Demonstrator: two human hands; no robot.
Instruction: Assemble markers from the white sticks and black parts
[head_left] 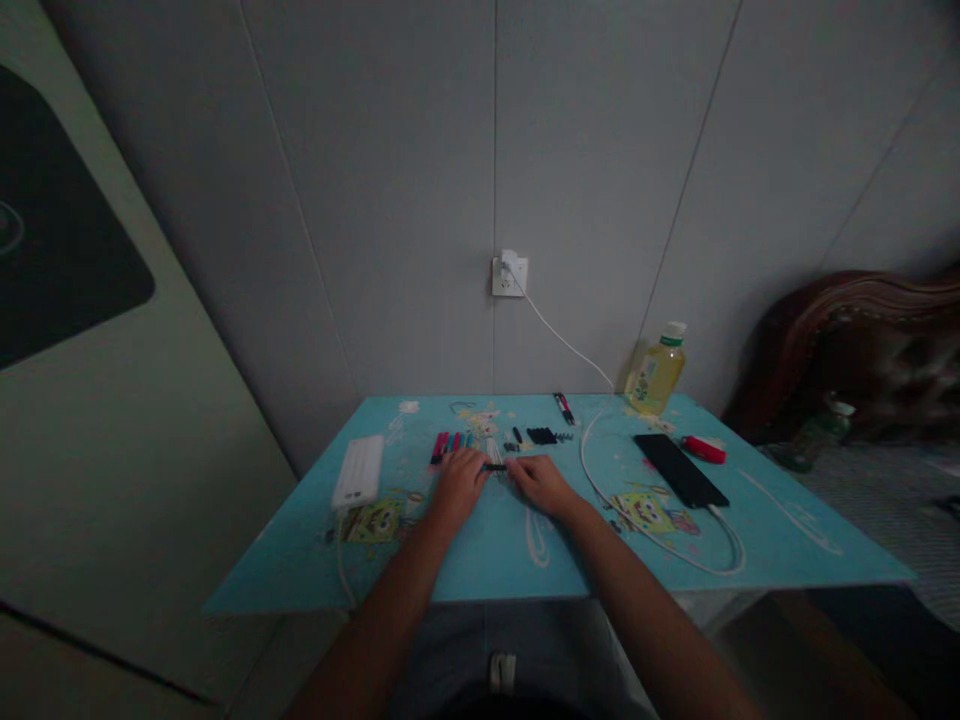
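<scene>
Between my two hands lies a slim black pen part (494,467), spanning the short gap from one to the other. My left hand (460,483) is closed around its left end, and my right hand (541,482) pinches its right end. Just beyond my left hand, pink and blue pen barrels (450,442) lie in a row, partly covered by my fingers. White thin rods (492,450), which look like pen refills, lie behind the gap. Black pen pieces (541,436) are lined up past my right hand, with small dark bits beside them.
The blue cartoon-print table (480,580) stands against a grey wall. A white power bank (359,472) is at left. On the right lie a black phone (679,470) with a white cable (660,541), a red object (703,449) and a bottle of yellow drink (655,375). A red-black cutter-like tool (564,408) lies behind.
</scene>
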